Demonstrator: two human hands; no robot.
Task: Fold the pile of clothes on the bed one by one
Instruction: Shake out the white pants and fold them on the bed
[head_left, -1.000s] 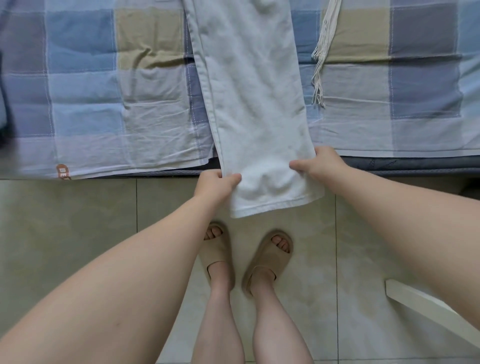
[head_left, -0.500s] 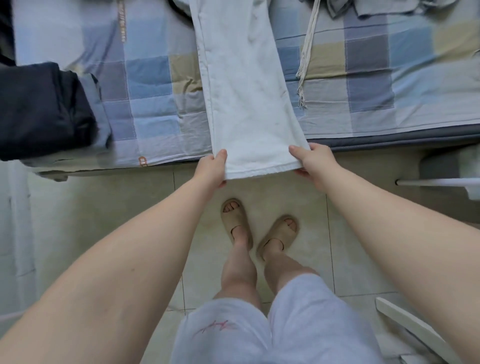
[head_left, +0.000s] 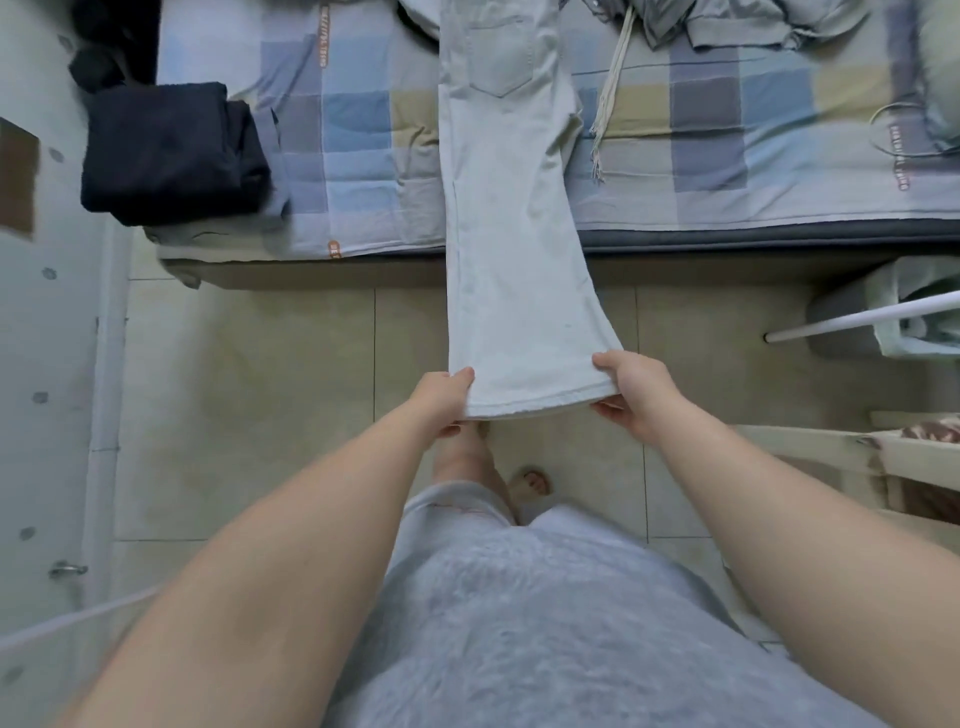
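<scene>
2 hands grip the hem of the pale trousers (head_left: 511, 218): your left hand (head_left: 441, 397) pinches its left corner, your right hand (head_left: 631, 392) its right. Their pocket end lies far on the checked bed (head_left: 727, 130).

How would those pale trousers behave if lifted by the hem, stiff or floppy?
Probably floppy: the pale trousers bend over the bed edge and lie flat only where pulled taut. Likely light, since the left hand and right hand carry the hem by corner pinches alone. The matte cloth seems unlikely to slip.
</scene>
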